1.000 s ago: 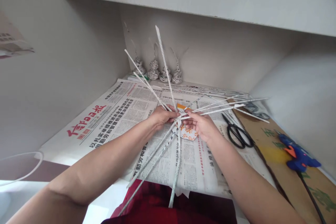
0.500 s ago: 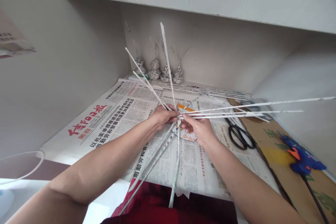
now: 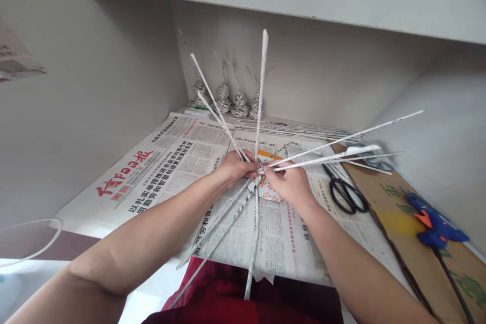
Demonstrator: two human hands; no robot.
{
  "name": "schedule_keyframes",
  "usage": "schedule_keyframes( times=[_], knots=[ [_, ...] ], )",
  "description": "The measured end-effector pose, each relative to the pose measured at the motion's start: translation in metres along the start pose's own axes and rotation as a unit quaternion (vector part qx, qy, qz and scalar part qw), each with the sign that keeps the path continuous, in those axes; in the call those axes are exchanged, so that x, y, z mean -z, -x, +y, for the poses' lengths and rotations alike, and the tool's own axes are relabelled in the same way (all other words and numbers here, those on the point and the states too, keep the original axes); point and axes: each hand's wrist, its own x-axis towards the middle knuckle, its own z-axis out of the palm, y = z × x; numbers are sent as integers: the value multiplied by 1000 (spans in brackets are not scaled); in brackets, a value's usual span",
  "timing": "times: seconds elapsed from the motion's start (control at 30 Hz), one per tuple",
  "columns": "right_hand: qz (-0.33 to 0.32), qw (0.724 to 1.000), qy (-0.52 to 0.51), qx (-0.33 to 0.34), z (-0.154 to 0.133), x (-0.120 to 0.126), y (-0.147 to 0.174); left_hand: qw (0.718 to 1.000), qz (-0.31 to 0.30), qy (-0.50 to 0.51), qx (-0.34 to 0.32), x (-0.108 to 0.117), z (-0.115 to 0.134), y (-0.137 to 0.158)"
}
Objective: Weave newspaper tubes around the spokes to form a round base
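Both my hands meet over the newspaper at the crossing of several thin rolled paper sticks (image 3: 261, 91), which fan out in all directions like spokes. My left hand (image 3: 239, 167) pinches the crossing from the left, thumb on top. From the right, my right hand (image 3: 286, 179) grips the bases of the sticks pointing right, its thumb near the centre. The exact weave at the crossing is partly hidden by my fingers. Under my hands lies a white card with orange print (image 3: 270, 195), partly covered. Some sticks reach down toward my lap.
Newspaper sheets (image 3: 152, 177) cover the table. Black-handled scissors (image 3: 347, 195) and a blue glue gun (image 3: 436, 220) lie at right, the gun on cardboard (image 3: 395, 217). Several small woven paper gourds (image 3: 239, 105) stand at the back, near more paper sticks (image 3: 292, 129). A shelf hangs above.
The spokes have turned slightly clockwise: the upright stick leans less left, and the left pair has shifted right. The right-hand sticks have changed angle and spread apart. Both hands keep their hold.
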Motion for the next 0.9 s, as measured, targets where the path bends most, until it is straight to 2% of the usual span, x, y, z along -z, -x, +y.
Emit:
schedule_keyframes(
  times=[0.1,0.2,0.43,0.57,0.73,0.9],
  knots=[
    [47,990,101,87,-4,4,-1,1000,-21,6,-9,0,0,2],
    [50,985,123,107,-4,6,-3,999,-38,17,-17,1,-1,2],
    [-13,997,20,67,1,1,-2,1000,-29,-2,-11,4,-3,-1],
    [-17,999,21,34,1,0,-2,1000,-12,-6,-12,2,-2,0],
    [-56,997,42,-16,1,3,-5,999,21,-11,-22,-1,-2,1],
    [-78,995,-35,-47,9,0,-9,999,-24,-12,-23,1,-3,2]
  ],
)
